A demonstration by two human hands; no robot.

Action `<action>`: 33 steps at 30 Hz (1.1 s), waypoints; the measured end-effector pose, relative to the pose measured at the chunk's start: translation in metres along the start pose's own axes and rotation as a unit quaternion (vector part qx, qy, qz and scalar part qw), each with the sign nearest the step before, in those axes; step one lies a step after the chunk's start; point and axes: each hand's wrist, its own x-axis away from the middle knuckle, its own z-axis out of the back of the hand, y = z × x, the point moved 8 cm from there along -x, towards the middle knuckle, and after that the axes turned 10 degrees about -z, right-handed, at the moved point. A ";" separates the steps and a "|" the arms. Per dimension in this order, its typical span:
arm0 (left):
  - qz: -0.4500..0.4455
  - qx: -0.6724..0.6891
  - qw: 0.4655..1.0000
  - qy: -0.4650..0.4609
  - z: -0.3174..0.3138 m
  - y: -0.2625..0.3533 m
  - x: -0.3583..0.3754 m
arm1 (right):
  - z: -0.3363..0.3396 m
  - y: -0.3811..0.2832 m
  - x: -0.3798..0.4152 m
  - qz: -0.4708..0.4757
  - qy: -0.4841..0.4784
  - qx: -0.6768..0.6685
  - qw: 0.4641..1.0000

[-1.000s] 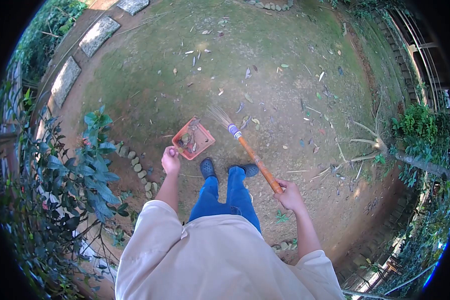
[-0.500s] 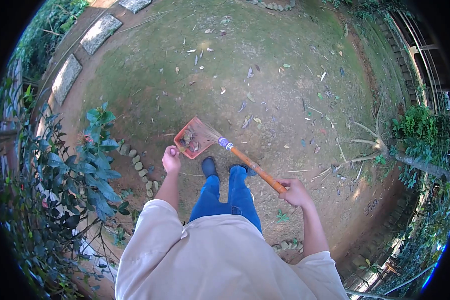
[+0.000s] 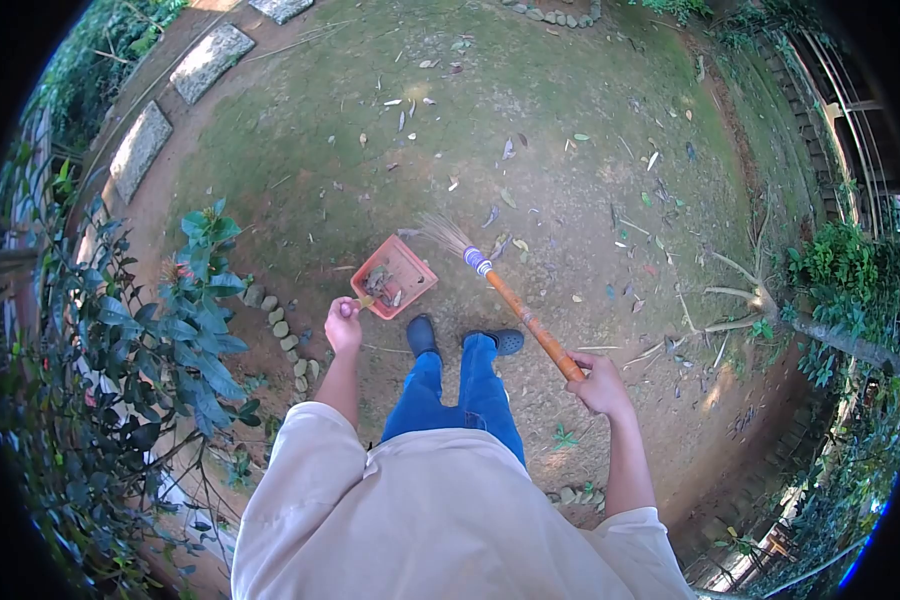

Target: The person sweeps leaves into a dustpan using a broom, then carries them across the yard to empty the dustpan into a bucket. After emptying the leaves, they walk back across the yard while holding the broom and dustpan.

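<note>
My left hand (image 3: 343,325) is closed around the short handle of an orange dustpan (image 3: 417,285), which is held low in front of my left foot. Dry leaves and bits of debris (image 3: 382,286) lie inside the pan. My right hand (image 3: 600,386) grips the end of a broom's orange stick (image 3: 525,320). Purple and white binding (image 3: 477,261) ties the broom's thin bristles (image 3: 444,233), which fan out just beyond the pan's far right side, apart from it.
Fallen leaves (image 3: 508,150) are scattered over the mossy ground. A leafy shrub (image 3: 195,340) and a row of stones (image 3: 281,330) stand at left. Stone slabs (image 3: 140,150) lie at upper left. A branching trunk (image 3: 765,300) leans in from the right.
The broom's bristles have moved out of the dustpan, away and to the right. The pan has turned slightly, and its contents show more plainly. Both hands keep their hold.
</note>
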 end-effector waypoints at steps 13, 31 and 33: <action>0.014 -0.015 1.000 0.009 0.006 -0.009 -0.005 | -0.044 -0.026 -0.048 0.089 0.040 0.094 0.991; 0.016 0.010 1.000 0.012 0.004 -0.004 -0.003 | 0.001 -0.007 0.024 0.000 -0.024 0.073 0.997; 0.010 0.005 1.000 0.016 0.008 0.001 -0.002 | 0.004 -0.007 0.028 -0.011 -0.017 0.073 0.997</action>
